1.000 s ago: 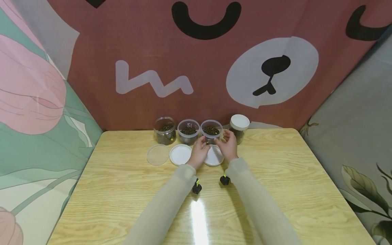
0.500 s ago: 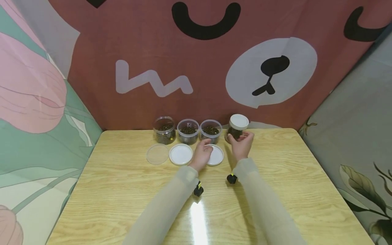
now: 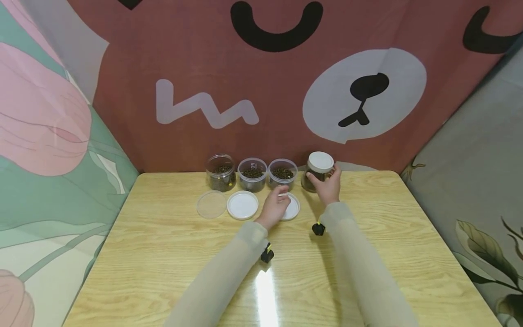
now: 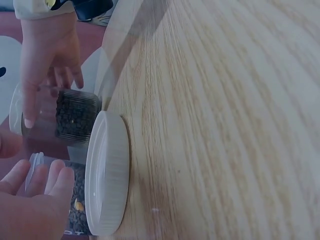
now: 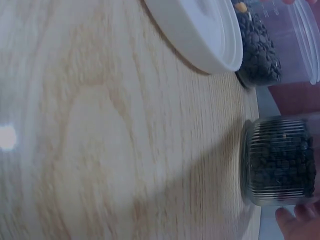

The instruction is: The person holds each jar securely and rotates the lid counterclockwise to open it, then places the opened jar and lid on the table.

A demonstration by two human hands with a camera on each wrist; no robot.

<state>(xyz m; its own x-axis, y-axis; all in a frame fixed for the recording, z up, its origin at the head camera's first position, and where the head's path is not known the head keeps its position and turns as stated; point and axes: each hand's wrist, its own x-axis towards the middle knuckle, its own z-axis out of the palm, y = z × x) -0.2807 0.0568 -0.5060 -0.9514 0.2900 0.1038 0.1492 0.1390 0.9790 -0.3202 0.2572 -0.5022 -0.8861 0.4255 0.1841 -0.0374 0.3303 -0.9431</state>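
A red backdrop cloth (image 3: 261, 91) printed with a bear face hangs behind a pale wooden worktop (image 3: 163, 254), with a floral cloth (image 3: 49, 150) on the left side and a grey leaf-print cloth (image 3: 470, 181) on the right. Two arms in beige sleeves (image 3: 220, 281) reach forward over the wood.

Along the far edge stand four small clear jars of dark beads. From the left: an open jar (image 3: 221, 172), a second open jar (image 3: 252, 174), a third open jar (image 3: 282, 174), and at the right end a capped jar (image 3: 318, 171) with a white lid, standing upright a little apart from the other three. The right hand (image 3: 328, 187) is wrapped round this capped jar, thumb on one side of the glass and fingers curled round the other; the left wrist view shows those fingers on its ribbed wall.

In front of the open jars lie three loose lids: a clear lid (image 3: 211, 204), a white lid (image 3: 243, 205), and another white lid (image 3: 291, 207) lying flat just before the third jar. The left hand (image 3: 276, 206) hovers over this last lid with fingers loosely spread and gripping nothing; whether it touches the lid cannot be told
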